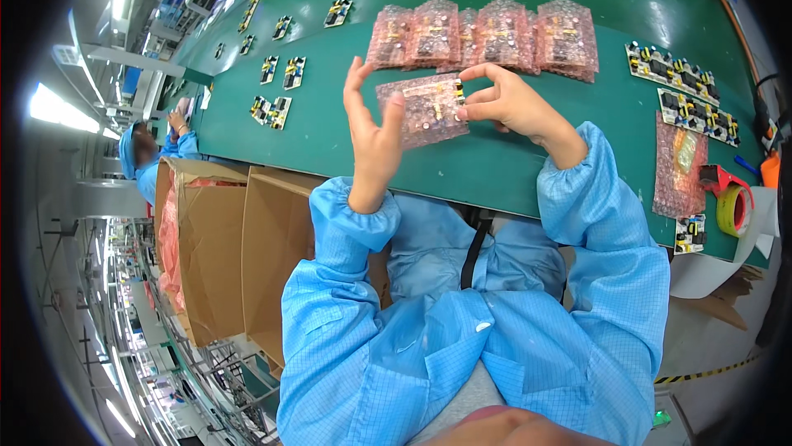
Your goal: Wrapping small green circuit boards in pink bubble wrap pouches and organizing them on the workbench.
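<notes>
Broadly, a green table [322,124] fills the upper view, with open cardboard boxes [210,256] beside its near edge, on the left. Across the table, beyond the hands, lies a row of pink bubble-wrapped packs [433,33]. Two long circuit boards [697,116] sit at the right, one just beyond the other, with a flat bubble bag [667,178] on the nearer side. Between the hands, raised over the table near its front edge, is a pink bubble pouch [417,116] with a board showing at its right end. The left hand [371,136] has its thumb on the pouch's left side; its other fingers point upward, and how firmly they press cannot be told. The right hand [516,108] pinches the right end between thumb and forefinger. Smallest, loose boards [294,72] lie scattered at the left.
</notes>
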Available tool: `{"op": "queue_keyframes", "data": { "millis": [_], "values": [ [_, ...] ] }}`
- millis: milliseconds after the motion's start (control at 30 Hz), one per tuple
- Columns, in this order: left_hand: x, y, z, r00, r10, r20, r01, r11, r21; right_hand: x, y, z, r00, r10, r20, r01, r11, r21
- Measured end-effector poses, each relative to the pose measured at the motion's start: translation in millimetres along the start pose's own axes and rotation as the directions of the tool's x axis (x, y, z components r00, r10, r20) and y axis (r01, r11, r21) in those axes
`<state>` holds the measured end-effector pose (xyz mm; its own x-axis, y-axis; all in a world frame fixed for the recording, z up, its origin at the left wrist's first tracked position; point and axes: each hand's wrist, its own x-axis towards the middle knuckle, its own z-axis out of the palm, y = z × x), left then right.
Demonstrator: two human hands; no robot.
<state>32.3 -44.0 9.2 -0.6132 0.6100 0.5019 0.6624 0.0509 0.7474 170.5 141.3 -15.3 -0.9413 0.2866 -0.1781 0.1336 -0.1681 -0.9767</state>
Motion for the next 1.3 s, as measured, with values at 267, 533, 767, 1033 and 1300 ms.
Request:
{"op": "queue_keyframes", "data": {
  "millis": [267,533,767,1033,1300],
  "values": [
    [1,0,-12,0.785,-0.417,0.458,0.617,0.595,-0.515,6,7,9,0.988,-0.055,0.142,0.049,0.998,0.047],
    [-3,-29,-19,0.701,-0.372,0.609,0.677,0.079,-0.731,-3,-9,-4,0.974,-0.095,0.208,0.07,0.989,0.128],
    [-34,-54,9,0.687,-0.259,0.679,0.723,0.149,-0.675,-3,-4,3,0.964,-0.053,0.261,0.01,0.987,0.163],
    [-44,-70,11,0.766,-0.22,0.604,0.642,0.304,-0.703,-8,-6,13,0.952,-0.073,0.297,0.057,0.996,0.062],
    [-47,-65,35,0.762,-0.316,0.566,0.647,0.312,-0.696,-7,-2,11,0.964,-0.106,0.243,0.083,0.991,0.106]
  ]
}}
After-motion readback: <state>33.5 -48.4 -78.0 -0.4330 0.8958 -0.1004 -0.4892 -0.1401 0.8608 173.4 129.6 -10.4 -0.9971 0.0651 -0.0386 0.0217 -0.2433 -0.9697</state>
